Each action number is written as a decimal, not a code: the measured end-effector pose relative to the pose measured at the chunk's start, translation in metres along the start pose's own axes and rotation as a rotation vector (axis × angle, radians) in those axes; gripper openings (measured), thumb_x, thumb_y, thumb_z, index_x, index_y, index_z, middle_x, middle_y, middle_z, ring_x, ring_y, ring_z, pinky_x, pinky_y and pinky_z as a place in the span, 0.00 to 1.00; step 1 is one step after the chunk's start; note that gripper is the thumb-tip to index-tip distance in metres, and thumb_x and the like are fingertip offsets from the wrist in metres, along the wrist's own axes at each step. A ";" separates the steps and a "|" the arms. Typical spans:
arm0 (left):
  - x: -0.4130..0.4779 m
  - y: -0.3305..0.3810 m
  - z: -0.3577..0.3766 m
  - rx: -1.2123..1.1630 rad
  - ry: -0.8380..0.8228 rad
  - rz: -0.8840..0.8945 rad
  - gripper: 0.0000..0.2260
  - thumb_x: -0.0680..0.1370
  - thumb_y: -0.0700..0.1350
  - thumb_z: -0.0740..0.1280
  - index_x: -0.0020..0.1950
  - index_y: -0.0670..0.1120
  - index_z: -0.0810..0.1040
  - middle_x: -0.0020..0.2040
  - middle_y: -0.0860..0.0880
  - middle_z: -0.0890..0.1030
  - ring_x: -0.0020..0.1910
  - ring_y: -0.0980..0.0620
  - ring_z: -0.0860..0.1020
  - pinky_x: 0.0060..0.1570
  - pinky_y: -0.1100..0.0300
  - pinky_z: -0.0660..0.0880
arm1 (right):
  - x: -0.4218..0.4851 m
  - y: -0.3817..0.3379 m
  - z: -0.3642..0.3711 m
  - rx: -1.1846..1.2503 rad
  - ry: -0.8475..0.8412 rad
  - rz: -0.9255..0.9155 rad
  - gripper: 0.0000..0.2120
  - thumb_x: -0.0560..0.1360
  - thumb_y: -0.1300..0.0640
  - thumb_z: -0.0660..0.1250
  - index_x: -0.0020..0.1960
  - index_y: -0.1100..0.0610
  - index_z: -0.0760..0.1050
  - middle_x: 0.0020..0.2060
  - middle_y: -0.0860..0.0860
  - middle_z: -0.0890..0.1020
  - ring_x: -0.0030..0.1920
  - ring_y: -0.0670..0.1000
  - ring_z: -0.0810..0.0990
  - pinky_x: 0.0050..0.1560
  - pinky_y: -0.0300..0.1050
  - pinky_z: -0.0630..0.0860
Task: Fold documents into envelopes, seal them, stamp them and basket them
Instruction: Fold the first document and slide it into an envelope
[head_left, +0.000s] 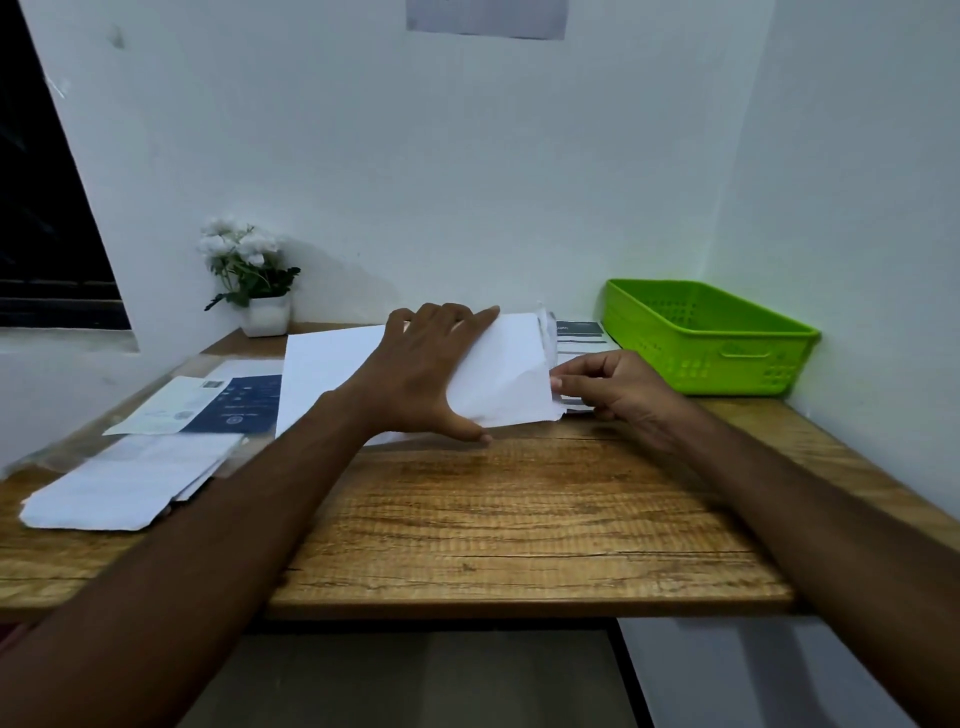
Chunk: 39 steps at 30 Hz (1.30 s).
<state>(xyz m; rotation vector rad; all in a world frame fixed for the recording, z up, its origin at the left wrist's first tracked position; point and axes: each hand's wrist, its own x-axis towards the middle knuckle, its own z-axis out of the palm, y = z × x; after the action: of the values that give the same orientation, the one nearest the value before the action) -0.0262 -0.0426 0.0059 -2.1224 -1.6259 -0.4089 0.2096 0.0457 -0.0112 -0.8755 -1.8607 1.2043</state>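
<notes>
A white envelope (504, 374) lies tilted at the middle of the wooden desk (519, 519). My left hand (421, 374) spans it, fingers over its far edge and thumb at its near edge. My right hand (608, 384) pinches a folded printed document (576, 402) at the envelope's open right end; most of that paper is hidden. Under the envelope rests a larger white sheet (322, 374). The green plastic basket (701, 338) stands at the back right corner, and nothing shows inside it.
White envelopes (130, 483) are piled at the left, with a dark blue printed leaflet (234, 405) behind them. A potted white flower (254, 280) stands at the back left. More printed papers (579, 330) lie beside the basket. Walls close off the back and right.
</notes>
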 end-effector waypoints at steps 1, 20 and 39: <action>0.000 0.002 0.000 0.010 0.010 0.002 0.55 0.59 0.76 0.65 0.78 0.51 0.51 0.68 0.49 0.64 0.66 0.50 0.62 0.67 0.46 0.54 | 0.000 0.000 0.002 0.025 0.007 -0.018 0.03 0.71 0.61 0.74 0.41 0.53 0.83 0.29 0.42 0.83 0.28 0.38 0.75 0.27 0.30 0.66; 0.005 0.010 0.004 0.106 0.017 -0.055 0.56 0.60 0.80 0.53 0.78 0.49 0.42 0.75 0.47 0.57 0.74 0.47 0.55 0.70 0.41 0.40 | 0.007 0.002 0.007 0.122 0.173 -0.133 0.07 0.74 0.61 0.72 0.40 0.53 0.76 0.34 0.48 0.77 0.25 0.42 0.71 0.24 0.34 0.64; 0.006 0.013 0.007 0.245 0.123 0.016 0.44 0.64 0.77 0.55 0.77 0.61 0.53 0.72 0.43 0.63 0.67 0.42 0.65 0.65 0.34 0.52 | 0.002 -0.008 0.008 0.346 0.131 -0.014 0.09 0.80 0.53 0.64 0.51 0.57 0.80 0.40 0.52 0.82 0.33 0.51 0.78 0.29 0.40 0.75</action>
<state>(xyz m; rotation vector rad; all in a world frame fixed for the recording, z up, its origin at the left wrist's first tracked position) -0.0118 -0.0374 0.0006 -1.8898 -1.5059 -0.3104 0.2007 0.0414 -0.0061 -0.7272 -1.4935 1.3736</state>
